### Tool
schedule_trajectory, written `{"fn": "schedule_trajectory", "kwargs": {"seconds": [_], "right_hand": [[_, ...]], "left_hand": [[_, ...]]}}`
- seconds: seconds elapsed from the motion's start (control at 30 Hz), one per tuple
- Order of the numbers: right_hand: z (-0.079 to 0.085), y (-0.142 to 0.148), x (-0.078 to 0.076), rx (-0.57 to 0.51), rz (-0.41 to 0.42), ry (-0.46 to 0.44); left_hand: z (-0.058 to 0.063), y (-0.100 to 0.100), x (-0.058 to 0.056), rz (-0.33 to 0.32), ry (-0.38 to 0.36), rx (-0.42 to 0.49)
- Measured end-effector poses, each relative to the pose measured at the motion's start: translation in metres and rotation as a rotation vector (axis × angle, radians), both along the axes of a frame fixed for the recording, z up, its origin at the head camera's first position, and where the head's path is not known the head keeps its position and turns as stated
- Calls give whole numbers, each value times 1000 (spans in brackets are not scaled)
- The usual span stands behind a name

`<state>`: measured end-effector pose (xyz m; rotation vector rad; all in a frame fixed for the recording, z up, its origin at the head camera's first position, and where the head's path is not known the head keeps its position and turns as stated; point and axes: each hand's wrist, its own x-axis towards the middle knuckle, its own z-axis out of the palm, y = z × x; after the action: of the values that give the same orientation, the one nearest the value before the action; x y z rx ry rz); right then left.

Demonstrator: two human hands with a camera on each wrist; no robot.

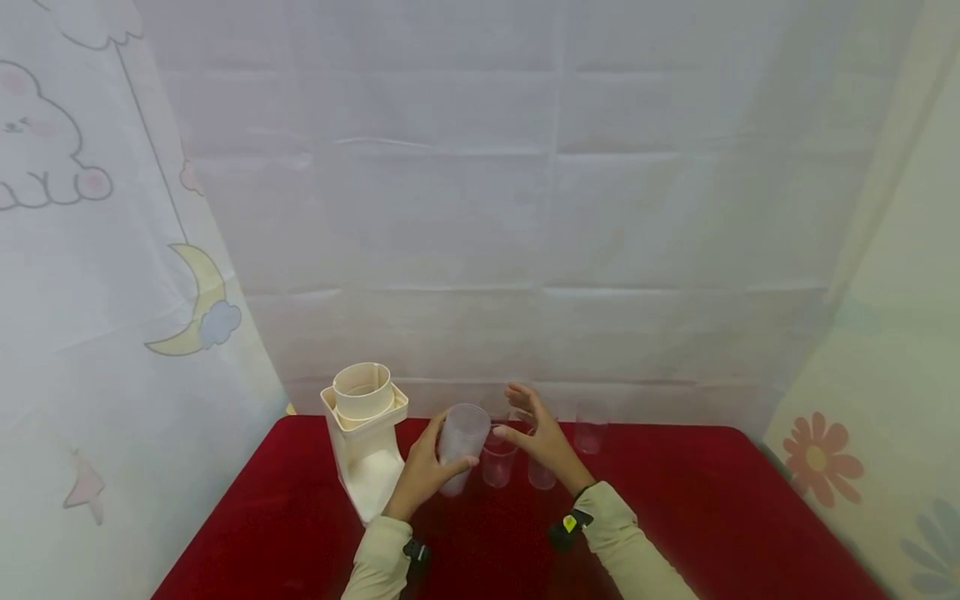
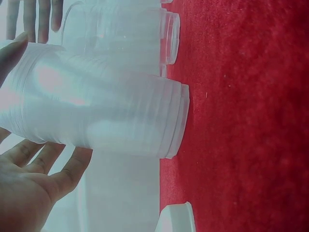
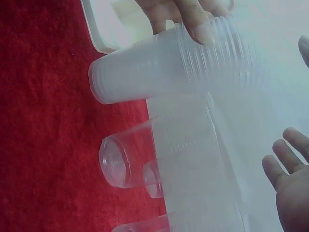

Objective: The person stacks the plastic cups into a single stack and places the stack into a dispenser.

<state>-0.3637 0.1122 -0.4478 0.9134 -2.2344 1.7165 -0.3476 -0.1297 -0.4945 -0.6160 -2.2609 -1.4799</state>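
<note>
My left hand [image 1: 427,472] grips a stack of clear plastic cups [image 1: 463,433], thumb on the near side and fingers round the far side. Many nested rims show near the top of the stack [image 3: 217,53] in the right wrist view. To its right my right hand [image 1: 542,435] is held with fingers spread, apart from the stack and with nothing in it. Below and between the hands stands a single clear cup [image 1: 498,463] on the red cloth. Another clear cup [image 1: 542,475] stands beneath the right hand, which partly hides it.
A cream plastic holder [image 1: 367,454] with a round collar on top stands left of the left hand. Farther right, near the back edge, is another clear cup [image 1: 591,429]. Red cloth [image 1: 675,517] covers the table, and a pale sheet [image 1: 540,233] hangs behind it.
</note>
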Motion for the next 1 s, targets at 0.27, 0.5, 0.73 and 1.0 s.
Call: {"fn": "schedule_trajectory", "kwargs": {"seconds": [0.27, 0.5, 0.73, 1.0], "right_hand": [[24, 2, 21, 17, -10, 21], [31, 10, 27, 18, -29, 8], [28, 19, 27, 13, -44, -16], [11, 28, 10, 3, -92, -41]], "left_hand": [[0, 1, 1, 15, 2, -12], [0, 2, 2, 12, 21, -9], [-1, 2, 2, 10, 9, 1], [-1, 2, 2, 13, 13, 1]]}}
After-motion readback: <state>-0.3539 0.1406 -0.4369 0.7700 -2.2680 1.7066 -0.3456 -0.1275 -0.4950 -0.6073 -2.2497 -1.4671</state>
